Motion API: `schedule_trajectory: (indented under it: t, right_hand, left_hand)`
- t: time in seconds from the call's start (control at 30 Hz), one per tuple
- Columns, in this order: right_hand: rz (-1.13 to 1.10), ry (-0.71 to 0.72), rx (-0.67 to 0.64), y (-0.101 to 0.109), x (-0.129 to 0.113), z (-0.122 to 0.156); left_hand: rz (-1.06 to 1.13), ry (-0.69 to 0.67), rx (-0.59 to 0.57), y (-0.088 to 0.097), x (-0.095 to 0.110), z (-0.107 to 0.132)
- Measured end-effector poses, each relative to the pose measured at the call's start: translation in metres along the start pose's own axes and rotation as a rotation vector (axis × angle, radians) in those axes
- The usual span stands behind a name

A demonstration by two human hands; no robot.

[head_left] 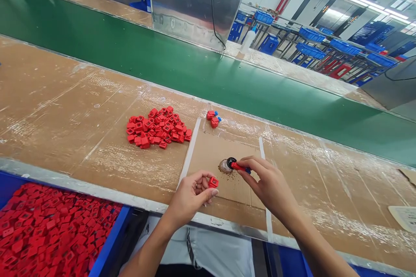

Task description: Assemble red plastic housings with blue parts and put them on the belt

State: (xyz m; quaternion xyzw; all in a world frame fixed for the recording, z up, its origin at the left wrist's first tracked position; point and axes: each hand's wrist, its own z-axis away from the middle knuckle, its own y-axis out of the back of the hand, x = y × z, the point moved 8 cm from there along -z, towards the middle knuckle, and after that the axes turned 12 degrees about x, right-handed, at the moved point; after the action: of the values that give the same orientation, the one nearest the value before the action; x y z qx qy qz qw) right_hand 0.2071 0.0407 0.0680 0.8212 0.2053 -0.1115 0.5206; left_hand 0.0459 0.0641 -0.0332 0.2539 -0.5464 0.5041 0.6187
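Note:
My left hand (190, 194) is closed around a small red plastic block (213, 182) with a square opening, held between thumb and fingertips just above the front of the cardboard sheet (208, 149). In my right hand (271, 181) is a slim red part (238, 167) with a bit of blue near the fingers. At the far end of that part is a black round piece (231, 162), over or touching a pale round crusted spot (224, 166) on the cardboard. Brown specks lie around the spot. Whether the black piece and red part are joined, I cannot tell.
A pile of red blocks (157, 127) lies left of the cardboard. Behind it sit two red blocks with blue ends (213, 119). A blue bin (108, 240) full of red blocks stands at lower left. A green conveyor belt (130, 60) runs along the table's far side.

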Motion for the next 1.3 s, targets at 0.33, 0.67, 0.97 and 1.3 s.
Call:
schedule_trajectory:
  t: [0.33,0.67,0.97,1.3]
  right_hand:
    - [-0.035,-0.044,0.049,0.004,0.002,-0.003]
    - [-0.345,-0.199,0.105,0.005,-0.021,0.018]
    - [-0.409,-0.188,0.05,-0.017,-0.031,0.031]
    - [-0.374,-0.163,-0.034,-0.026,-0.033,0.036]
  left_hand:
    - [0.032,0.047,-0.001,-0.001,0.0,0.002]
    - [0.022,0.036,-0.068,-0.004,-0.002,0.003]
    - [0.016,0.04,-0.079,-0.006,-0.001,0.004]
    - [-0.07,0.039,-0.103,-0.007,0.0,0.007]
